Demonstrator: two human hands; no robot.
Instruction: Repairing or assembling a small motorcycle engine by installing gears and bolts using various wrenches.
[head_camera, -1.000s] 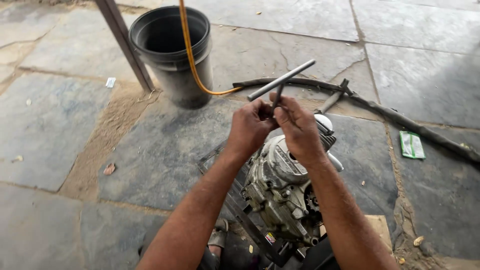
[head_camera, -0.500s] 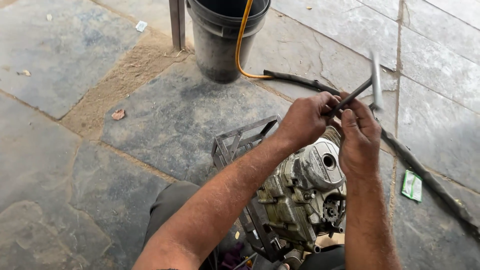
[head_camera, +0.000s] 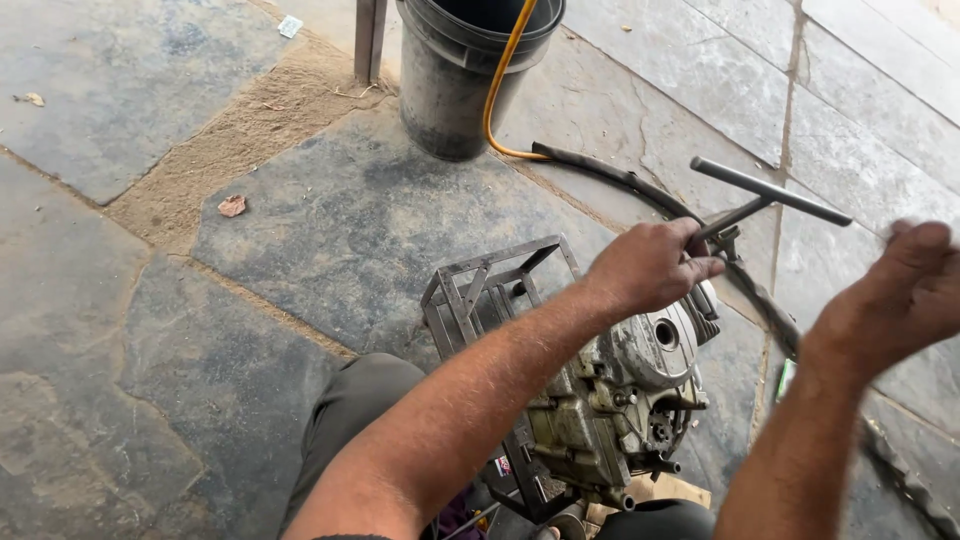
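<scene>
Stone-slab floor (head_camera: 150, 330) with sandy joints, outdoors. The left hand (head_camera: 650, 265) has its grip closed around the shaft of a T-handle wrench (head_camera: 765, 195) standing above a small engine (head_camera: 620, 400) held in a metal frame (head_camera: 480, 290). The right hand (head_camera: 900, 295), blurred, hangs open beside it, holding nothing. Behind them, a black bucket (head_camera: 455, 80) holds a yellow hose (head_camera: 500, 80).

Bare forearms, no sleeves; left hand (head_camera: 648, 268), right hand (head_camera: 893, 300) ungloved; grey trousers (head_camera: 355, 420).

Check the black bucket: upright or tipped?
Upright. The black bucket stands on its base on the stone floor, rim up, a yellow hose hanging over the rim.
</scene>
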